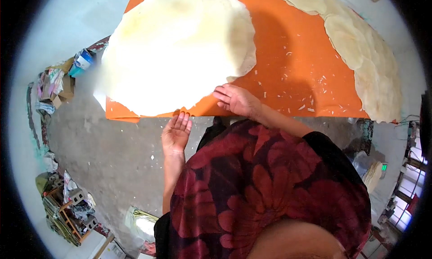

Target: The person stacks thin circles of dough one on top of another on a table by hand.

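Note:
A large round sheet of thin flatbread (182,53), pale with a ragged rim, lies on a table under an orange cover (280,66); bright light washes out much of its surface. My left hand (177,132) is palm up at the table's near edge, just below the sheet's rim, its fingers slightly apart and holding nothing. At the sheet's near right rim is my right hand (236,98), its fingers extended and loosely curled with nothing seen in them. Whether its fingertips touch the rim, I cannot tell.
Overlapping flatbread sheets (364,60) lie along the table's right side. Small pale scraps (311,109) are scattered over the orange cover. Cardboard boxes (67,87) stand by the left wall, with a wooden frame (71,225) and hollow blocks lower left. A plastic bag (143,222) lies on the floor.

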Tool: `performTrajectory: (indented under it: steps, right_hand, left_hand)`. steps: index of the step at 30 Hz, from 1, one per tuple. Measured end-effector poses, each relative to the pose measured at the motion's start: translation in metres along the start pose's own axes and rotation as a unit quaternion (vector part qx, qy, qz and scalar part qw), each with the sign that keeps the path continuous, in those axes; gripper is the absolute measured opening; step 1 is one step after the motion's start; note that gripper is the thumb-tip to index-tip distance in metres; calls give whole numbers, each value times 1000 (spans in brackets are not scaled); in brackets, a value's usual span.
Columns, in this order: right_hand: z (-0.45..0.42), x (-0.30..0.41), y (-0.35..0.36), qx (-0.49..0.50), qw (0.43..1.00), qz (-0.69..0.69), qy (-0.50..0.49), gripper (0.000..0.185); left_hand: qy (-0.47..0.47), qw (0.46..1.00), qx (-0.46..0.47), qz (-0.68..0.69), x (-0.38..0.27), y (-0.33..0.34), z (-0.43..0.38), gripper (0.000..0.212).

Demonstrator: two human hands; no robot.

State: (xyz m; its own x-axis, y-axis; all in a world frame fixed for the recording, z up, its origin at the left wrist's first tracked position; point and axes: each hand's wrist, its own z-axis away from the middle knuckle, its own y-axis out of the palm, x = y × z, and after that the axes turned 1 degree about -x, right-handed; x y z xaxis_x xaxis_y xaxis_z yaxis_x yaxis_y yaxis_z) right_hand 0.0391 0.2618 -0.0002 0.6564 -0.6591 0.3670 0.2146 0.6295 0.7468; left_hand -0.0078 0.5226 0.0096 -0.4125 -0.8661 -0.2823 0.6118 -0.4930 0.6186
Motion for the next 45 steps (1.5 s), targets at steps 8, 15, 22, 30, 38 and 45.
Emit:
performTrajectory:
  steps: [8,15,22,30,38,45]
  right_hand:
    - [-26,7,-11,-18,998,-22,59,31]
    - [-29,23,36,-82,995,7,58,38]
    - [-40,55,80,-10,999,7,32,29]
    - [-38,68,95,7,998,-10,60,28]
    - [-31,76,96,28,998,2,64,29]
    - [-11,77,66,104,986,116,59,36]
  left_hand:
    - [-24,998,6,54,4,20,-16,22]
    - [-24,986,18,167,6,33,-25,29]
    - [51,993,51,88,21,33,-22,23]
    - [115,991,-12,72,30,50,-48,19]
    - [225,974,-16,-36,30,70,-75,38]
    - [145,986,33,82,19,90,-73,52]
